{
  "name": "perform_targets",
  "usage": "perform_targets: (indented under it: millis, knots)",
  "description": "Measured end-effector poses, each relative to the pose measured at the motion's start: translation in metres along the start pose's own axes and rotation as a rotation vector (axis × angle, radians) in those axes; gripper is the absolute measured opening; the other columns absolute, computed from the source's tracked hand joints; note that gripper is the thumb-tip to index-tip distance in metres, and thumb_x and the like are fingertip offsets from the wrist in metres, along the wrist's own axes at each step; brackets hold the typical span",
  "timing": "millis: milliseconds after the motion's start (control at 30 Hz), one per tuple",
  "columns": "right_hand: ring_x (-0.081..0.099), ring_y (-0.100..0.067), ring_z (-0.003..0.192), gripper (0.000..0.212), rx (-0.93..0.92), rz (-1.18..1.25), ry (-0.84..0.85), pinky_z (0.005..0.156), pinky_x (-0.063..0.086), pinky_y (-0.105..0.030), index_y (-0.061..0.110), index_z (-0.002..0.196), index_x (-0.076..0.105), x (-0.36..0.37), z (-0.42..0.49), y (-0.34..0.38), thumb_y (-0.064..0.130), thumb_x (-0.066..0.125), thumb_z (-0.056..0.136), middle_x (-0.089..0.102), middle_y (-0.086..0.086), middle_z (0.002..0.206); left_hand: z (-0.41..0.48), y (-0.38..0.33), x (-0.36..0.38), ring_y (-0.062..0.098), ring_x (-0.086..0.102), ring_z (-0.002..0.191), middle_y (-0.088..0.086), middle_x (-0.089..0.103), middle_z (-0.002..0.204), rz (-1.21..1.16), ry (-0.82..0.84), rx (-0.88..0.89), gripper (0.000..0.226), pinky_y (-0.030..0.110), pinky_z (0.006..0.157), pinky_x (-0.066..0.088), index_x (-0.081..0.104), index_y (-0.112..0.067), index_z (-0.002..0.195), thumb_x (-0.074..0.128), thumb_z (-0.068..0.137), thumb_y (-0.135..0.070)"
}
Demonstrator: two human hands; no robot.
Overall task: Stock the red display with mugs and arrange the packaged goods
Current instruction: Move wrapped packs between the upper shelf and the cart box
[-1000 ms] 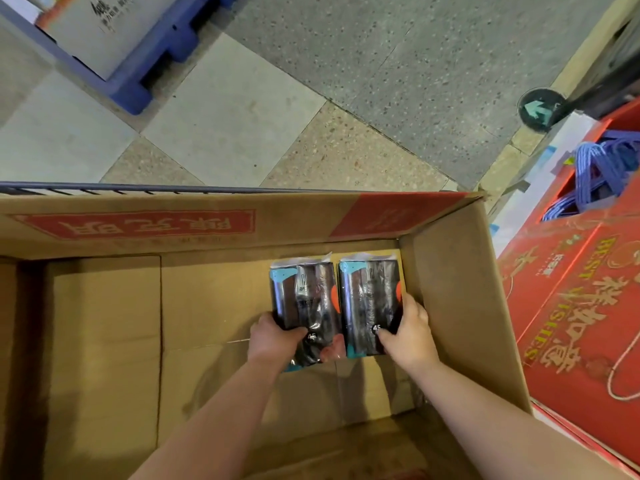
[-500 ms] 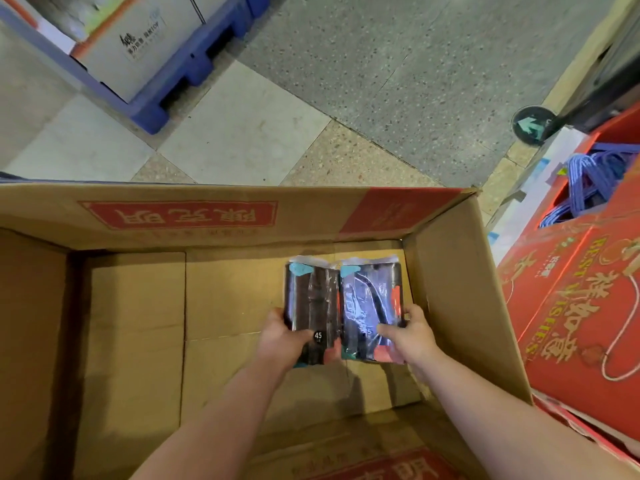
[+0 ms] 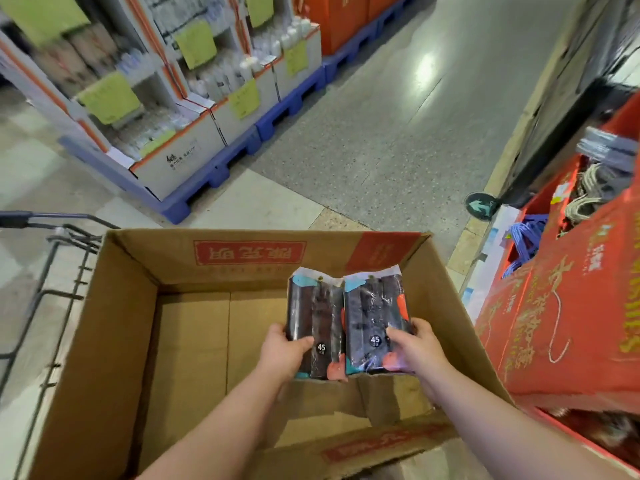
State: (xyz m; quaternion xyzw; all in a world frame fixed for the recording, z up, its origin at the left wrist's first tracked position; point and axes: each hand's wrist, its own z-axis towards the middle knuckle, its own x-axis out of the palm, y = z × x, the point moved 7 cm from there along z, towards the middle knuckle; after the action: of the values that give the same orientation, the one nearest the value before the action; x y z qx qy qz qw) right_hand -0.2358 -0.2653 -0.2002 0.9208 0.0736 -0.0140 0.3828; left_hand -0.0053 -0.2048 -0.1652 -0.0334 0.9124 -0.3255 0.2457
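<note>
Gripping near ends: left hand point(image 3: 284, 355) on left pack point(image 3: 313, 317), right hand point(image 3: 417, 351) on right pack point(image 3: 372, 311)

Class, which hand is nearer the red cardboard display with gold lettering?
Right. The right hand is left of the red cardboard display; the left hand is farther left.

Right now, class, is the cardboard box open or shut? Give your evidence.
Open. The cardboard box has its flaps spread, and its floor shows below the left hand and right hand.
</note>
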Motion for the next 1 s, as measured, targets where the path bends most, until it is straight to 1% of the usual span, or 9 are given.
perform_targets:
  millis: [167,300,467,533,600,667,733,867,1000]
  knots:
    - [0.062,-0.025,0.096,0.048,-0.126,0.056,-0.035,0.085,0.052,-0.039,0.012,0.134,0.035,-0.006,-0.05,0.024,0.013,0.059,0.092,0.056,-0.005,0.108,-0.045,-0.013,-0.027,0.029,0.063,0.097,0.015,0.061,0.116,-0.108,0.016,0.108,0.05,0.042,0.086,0.053,0.042,-0.004,0.131,0.065,0.087,-0.011]
    - [0.063,-0.023,0.088,0.044,-0.231,0.069,-0.072,0.074,0.052,-0.035,0.013,0.129,0.038,-0.012,-0.086,0.041,0.013,0.06,0.092,0.057,-0.006,0.105,-0.074,-0.018,-0.042,0.022,0.063,0.084,0.011,0.063,0.103,-0.278,0.065,0.178,0.042,0.032,0.065,0.052,0.046,-0.003,0.127,0.061,0.089,-0.005]
    - [0.058,-0.032,0.112,0.06,-0.324,0.102,-0.137,0.095,0.049,-0.048,0.014,0.141,0.035,-0.027,-0.132,0.05,0.02,0.064,0.089,0.054,-0.013,0.132,-0.11,-0.025,-0.054,0.024,0.064,0.093,0.008,0.062,0.108,-0.323,0.165,0.277,0.039,0.036,0.072,0.055,0.043,-0.014,0.127,0.059,0.091,-0.012]
    - [0.058,-0.03,0.109,0.054,-0.365,0.125,-0.165,0.083,0.051,-0.039,0.011,0.138,0.039,-0.035,-0.148,0.051,0.016,0.063,0.089,0.057,-0.012,0.126,-0.123,-0.028,-0.055,0.023,0.065,0.092,0.008,0.064,0.108,-0.324,0.202,0.319,0.038,0.038,0.075,0.056,0.044,-0.013,0.127,0.059,0.091,-0.012]
    - [0.06,-0.025,0.096,0.043,-0.413,0.146,-0.188,0.072,0.05,-0.034,0.01,0.13,0.045,-0.045,-0.166,0.051,0.011,0.061,0.09,0.062,-0.006,0.108,-0.134,-0.031,-0.053,0.024,0.066,0.092,0.009,0.065,0.108,-0.309,0.234,0.36,0.038,0.039,0.076,0.055,0.045,-0.012,0.128,0.058,0.092,-0.013]
    - [0.061,-0.026,0.092,0.041,-0.438,0.165,-0.231,0.082,0.053,-0.045,0.01,0.127,0.047,-0.057,-0.183,0.049,0.009,0.062,0.089,0.06,-0.001,0.098,-0.145,-0.034,-0.047,0.026,0.067,0.09,0.01,0.066,0.108,-0.313,0.279,0.387,0.036,0.037,0.071,0.054,0.046,-0.011,0.127,0.057,0.093,-0.012]
    - [0.06,-0.032,0.102,0.048,-0.449,0.175,-0.279,0.094,0.048,-0.053,0.012,0.132,0.045,-0.07,-0.201,0.046,0.012,0.063,0.088,0.059,-0.005,0.107,-0.156,-0.037,-0.039,0.027,0.067,0.09,0.011,0.066,0.107,-0.316,0.323,0.409,0.035,0.037,0.07,0.054,0.046,-0.01,0.126,0.057,0.093,-0.012]
    - [0.057,-0.035,0.113,0.056,-0.494,0.207,-0.348,0.099,0.044,-0.055,0.011,0.139,0.039,-0.101,-0.227,0.046,0.013,0.063,0.088,0.054,-0.012,0.128,-0.178,-0.047,-0.021,0.027,0.068,0.091,0.011,0.067,0.106,-0.312,0.397,0.462,0.036,0.042,0.077,0.056,0.046,-0.011,0.126,0.058,0.093,-0.014]
    - [0.056,-0.036,0.115,0.06,-0.553,0.251,-0.378,0.1,0.044,-0.054,0.008,0.143,0.036,-0.133,-0.246,0.047,0.012,0.063,0.09,0.052,-0.009,0.125,-0.201,-0.061,-0.003,0.027,0.068,0.092,0.01,0.067,0.106,-0.309,0.451,0.509,0.034,0.047,0.086,0.054,0.047,-0.014,0.124,0.059,0.092,-0.016]
